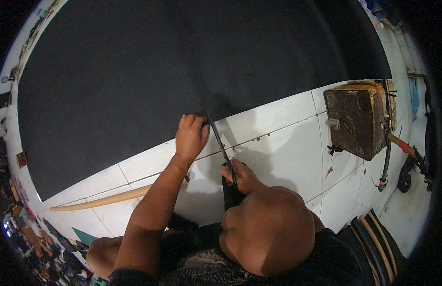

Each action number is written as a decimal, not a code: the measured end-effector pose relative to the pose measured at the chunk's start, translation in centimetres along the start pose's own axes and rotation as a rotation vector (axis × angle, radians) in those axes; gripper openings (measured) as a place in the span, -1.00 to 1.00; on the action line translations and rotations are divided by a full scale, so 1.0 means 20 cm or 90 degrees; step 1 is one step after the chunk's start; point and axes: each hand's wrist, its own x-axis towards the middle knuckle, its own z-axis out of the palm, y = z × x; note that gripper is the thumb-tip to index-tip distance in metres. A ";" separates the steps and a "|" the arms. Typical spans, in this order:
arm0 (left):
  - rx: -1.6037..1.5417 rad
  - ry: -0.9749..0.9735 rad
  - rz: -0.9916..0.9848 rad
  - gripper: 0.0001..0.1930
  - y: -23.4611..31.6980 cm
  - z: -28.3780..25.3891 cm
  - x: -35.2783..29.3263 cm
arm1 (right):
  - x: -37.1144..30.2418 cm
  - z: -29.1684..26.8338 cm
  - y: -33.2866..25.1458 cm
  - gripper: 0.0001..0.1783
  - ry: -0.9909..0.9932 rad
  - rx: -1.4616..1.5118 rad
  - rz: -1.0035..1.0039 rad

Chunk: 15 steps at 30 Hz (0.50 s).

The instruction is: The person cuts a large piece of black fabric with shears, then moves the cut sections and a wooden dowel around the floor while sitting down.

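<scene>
The relation that counts is where the long dark tool (218,136) crosses the near edge of the black sheet (125,86): its long axis runs forward and slightly left from the right hand (242,177), meeting that edge steeply, with the tip just past it (resting on the sheet or above it, I cannot tell). The left hand (191,135) is the nearer to this crossing, just left of the tip, its fingers curled at the edge; whether they pinch the sheet is hidden. The right hand is wrapped around the tool's near end. The sheet lies on the white tiled floor (287,138), ahead of the right hand with tile between; its near edge slants from the lower-left corner up to the right corner, passing under the left hand.
</scene>
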 end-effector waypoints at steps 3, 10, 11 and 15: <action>0.003 0.013 0.015 -0.87 -0.01 0.04 -0.01 | -0.02 0.04 0.01 -0.57 0.012 0.219 0.128; -0.004 0.022 -0.001 -0.94 -0.02 0.05 -0.01 | 0.14 0.19 0.15 -0.63 -0.082 0.411 0.194; -0.007 0.022 0.002 -0.94 -0.02 0.06 -0.01 | 0.21 0.27 0.24 -0.65 -0.098 0.382 0.127; -0.018 0.039 0.027 -0.95 -0.03 0.08 -0.01 | 0.63 0.72 0.73 -0.69 -0.128 0.348 -0.057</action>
